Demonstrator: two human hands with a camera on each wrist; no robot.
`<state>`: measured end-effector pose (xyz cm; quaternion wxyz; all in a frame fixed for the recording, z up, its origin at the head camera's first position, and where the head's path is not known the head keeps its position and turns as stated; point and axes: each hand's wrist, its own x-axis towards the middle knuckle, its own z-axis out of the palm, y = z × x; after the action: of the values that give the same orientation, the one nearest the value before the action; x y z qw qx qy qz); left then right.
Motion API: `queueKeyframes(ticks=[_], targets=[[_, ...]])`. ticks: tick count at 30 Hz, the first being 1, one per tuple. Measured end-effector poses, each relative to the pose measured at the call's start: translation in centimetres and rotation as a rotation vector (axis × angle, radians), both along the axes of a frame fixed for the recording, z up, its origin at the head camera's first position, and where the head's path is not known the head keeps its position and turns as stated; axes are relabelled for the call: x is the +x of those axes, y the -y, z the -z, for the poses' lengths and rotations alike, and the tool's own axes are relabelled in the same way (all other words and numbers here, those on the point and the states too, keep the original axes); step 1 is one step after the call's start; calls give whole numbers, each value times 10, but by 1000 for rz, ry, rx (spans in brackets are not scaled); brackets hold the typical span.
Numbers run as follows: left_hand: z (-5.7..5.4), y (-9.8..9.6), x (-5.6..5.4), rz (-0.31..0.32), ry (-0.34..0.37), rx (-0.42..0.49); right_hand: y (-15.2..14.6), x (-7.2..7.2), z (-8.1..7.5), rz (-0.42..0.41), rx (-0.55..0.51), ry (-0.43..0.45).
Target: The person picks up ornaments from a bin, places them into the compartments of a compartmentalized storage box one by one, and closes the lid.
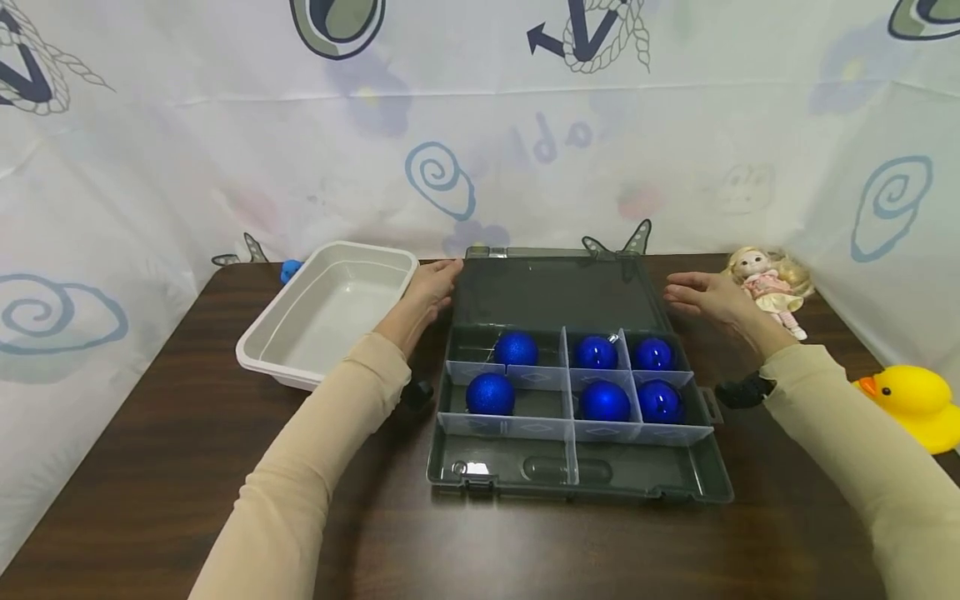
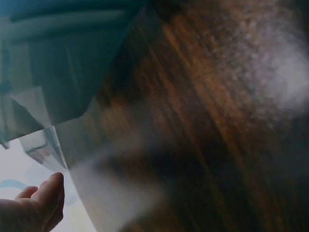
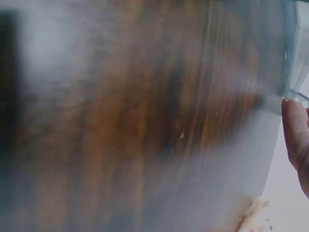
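Observation:
A dark translucent compartment box (image 1: 645, 483) sits on the table with its lid (image 1: 555, 293) folded back. Pale dividers split it into cells. Two glittery blue balls (image 1: 491, 394) lie in the left cells; several smoother blue balls, one shiny (image 1: 662, 402), fill smaller cells on the right. The two front compartments hold no balls. My left hand (image 1: 423, 298) is beside the lid's left edge, fingers extended toward its far corner. Across from it, my right hand (image 1: 708, 302) hovers off the lid's right edge, fingers extended. Both wrist views catch fingertips close to the box's translucent plastic.
Left of the box is a white plastic basin (image 1: 322, 321), with a small blue object (image 1: 290, 270) behind it. A doll (image 1: 768, 287) lies by the right hand, and a yellow rubber duck (image 1: 915, 407) stands at the right edge. A printed curtain (image 1: 525, 167) hangs behind the table.

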<state>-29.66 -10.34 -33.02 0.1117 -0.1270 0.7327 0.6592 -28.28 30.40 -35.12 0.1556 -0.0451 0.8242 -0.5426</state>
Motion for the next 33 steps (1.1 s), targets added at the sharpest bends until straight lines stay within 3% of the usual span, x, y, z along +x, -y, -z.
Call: queueKeyframes(ticks=[4,6,10,15,17,18,19,21,24,26,29,31,33], targets=[[4,-1,-6,3,33,-8,2,-5,2,-14,27,38],[-3,-5,-3,1,46,-2,4,-7,2,-23,45,52],[2,-3,-12,0,90,56,8,-11,2,-31,16,73],[70,18,-76,-8,69,132,9,-14,-1,3,-28,83],[87,20,-95,-40,49,149,8,-15,-3,23,-47,73],[87,20,-96,-52,40,150,8,-15,-4,35,-69,72],[85,20,-95,-60,23,172,7,-15,-6,47,-100,67],[65,15,-80,-87,-18,178,5,-15,-8,75,-150,48],[25,5,-47,-101,-86,172,3,-14,-14,90,-178,0],[-3,-3,-24,-111,-93,132,3,-13,-18,104,-160,-49],[-20,-6,-10,-107,-135,127,2,-12,-23,112,-302,-69],[-25,-6,-7,-100,-163,108,2,-10,-25,121,-397,-85],[-28,-4,-5,-82,-212,75,2,-8,-27,105,-426,-121]])
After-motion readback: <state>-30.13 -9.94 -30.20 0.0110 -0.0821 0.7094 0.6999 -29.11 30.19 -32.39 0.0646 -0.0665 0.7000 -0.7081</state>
